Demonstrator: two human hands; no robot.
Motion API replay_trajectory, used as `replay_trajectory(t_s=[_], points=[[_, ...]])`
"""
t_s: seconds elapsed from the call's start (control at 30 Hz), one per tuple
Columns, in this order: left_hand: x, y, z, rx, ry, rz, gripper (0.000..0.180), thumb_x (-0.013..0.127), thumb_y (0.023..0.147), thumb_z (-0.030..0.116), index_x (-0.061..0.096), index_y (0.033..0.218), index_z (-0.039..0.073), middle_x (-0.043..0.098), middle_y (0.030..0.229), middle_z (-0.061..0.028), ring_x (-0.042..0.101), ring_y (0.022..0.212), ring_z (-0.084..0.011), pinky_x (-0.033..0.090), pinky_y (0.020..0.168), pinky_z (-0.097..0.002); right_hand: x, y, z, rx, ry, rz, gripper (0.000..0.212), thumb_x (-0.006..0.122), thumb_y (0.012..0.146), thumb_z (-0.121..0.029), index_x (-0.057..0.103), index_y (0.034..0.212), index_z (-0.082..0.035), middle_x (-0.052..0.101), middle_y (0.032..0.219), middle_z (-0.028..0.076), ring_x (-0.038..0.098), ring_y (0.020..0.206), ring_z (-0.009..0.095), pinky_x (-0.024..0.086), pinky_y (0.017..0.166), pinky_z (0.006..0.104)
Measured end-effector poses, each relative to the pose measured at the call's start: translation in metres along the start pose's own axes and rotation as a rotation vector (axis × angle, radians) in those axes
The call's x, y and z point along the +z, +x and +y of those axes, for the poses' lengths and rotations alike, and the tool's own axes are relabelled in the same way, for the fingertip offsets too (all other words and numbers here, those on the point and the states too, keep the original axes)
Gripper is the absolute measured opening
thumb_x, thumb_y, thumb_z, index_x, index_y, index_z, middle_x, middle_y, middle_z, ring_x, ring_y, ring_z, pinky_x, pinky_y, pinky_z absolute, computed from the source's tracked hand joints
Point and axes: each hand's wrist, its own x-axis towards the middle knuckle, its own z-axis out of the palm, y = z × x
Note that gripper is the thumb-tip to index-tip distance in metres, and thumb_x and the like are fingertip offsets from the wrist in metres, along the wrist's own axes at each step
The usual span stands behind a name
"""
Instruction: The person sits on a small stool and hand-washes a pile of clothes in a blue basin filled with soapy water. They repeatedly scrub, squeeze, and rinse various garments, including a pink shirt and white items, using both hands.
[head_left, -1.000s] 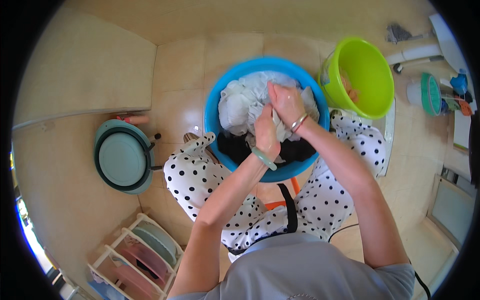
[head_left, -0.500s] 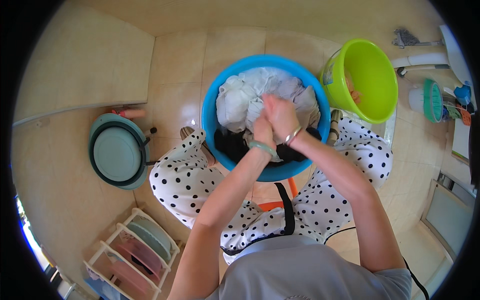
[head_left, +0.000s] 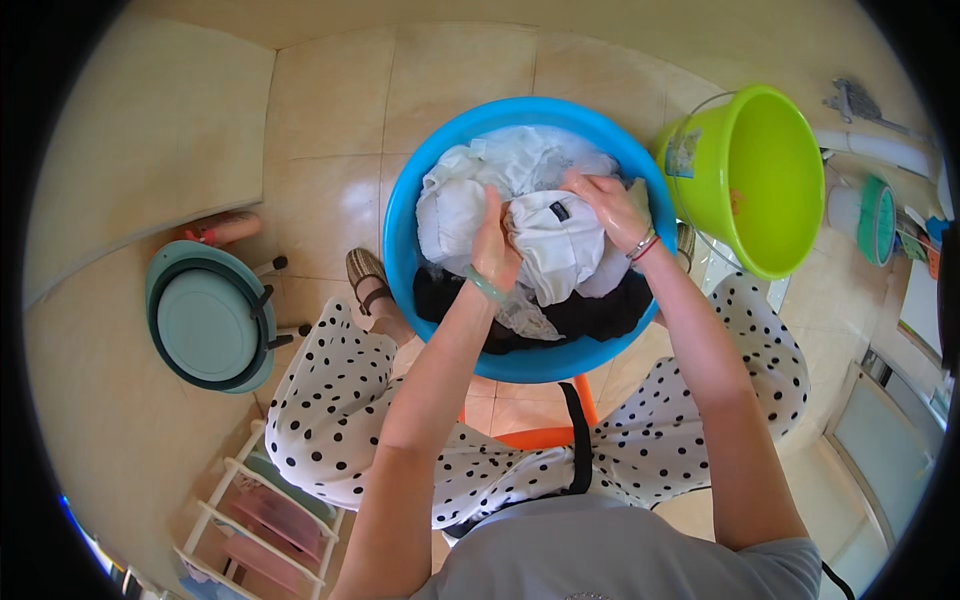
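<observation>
A blue basin (head_left: 398,210) full of wet laundry stands between my knees. Stretched between my hands is a white garment (head_left: 556,262) with a small dark label. My left hand (head_left: 494,248), a green bangle at its wrist, grips the garment's left edge. At its upper right edge, my right hand (head_left: 614,212) holds it, with a silver bangle and a red cord at the wrist. More white clothes (head_left: 455,200) lie behind and left of my hands. Black cloth (head_left: 600,312) and a lacy pale piece (head_left: 528,318) lie at the basin's near side.
A lime-green bucket (head_left: 745,180) with a wire handle stands right of the basin. Folded teal basins (head_left: 160,290) lean at the left wall. A white rack (head_left: 215,505) holds pink and green basins at lower left. An orange stool part (head_left: 540,436) shows beneath me.
My hands were pressed together over the laundry; now they are apart, with the white garment spread between them. The view has shifted slightly, and the bucket and basin appear moved with it.
</observation>
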Motion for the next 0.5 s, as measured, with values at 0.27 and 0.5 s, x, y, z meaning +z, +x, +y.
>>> replay_trajectory(t_s=[0.27,0.5], points=[[-0.036,0.097,-0.026,0.472,0.922,0.317,0.020,0.067,0.084,0.021,0.066,0.088,0.002,0.063,0.071,-0.0031,0.055,0.063,-0.0106,0.044,0.059,-0.0266,0.029,0.074,0.093,-0.303,-0.714,0.326,0.017,0.061,0.084,-0.016,0.053,0.094,-0.005,0.063,0.084,0.018,0.061,0.073,0.034,0.049,0.063,0.0417],[-0.109,0.161,-0.060,0.510,1.352,0.437,0.020,0.058,0.084,0.021,0.065,0.081,0.002,0.065,0.073,-0.0106,0.060,0.065,-0.0224,0.045,0.060,-0.0345,0.037,0.105,0.145,0.006,-1.104,0.170,0.022,0.049,0.086,-0.026,0.055,0.099,-0.009,0.063,0.078,0.020,0.062,0.070,0.039,0.049,0.060,0.0505]])
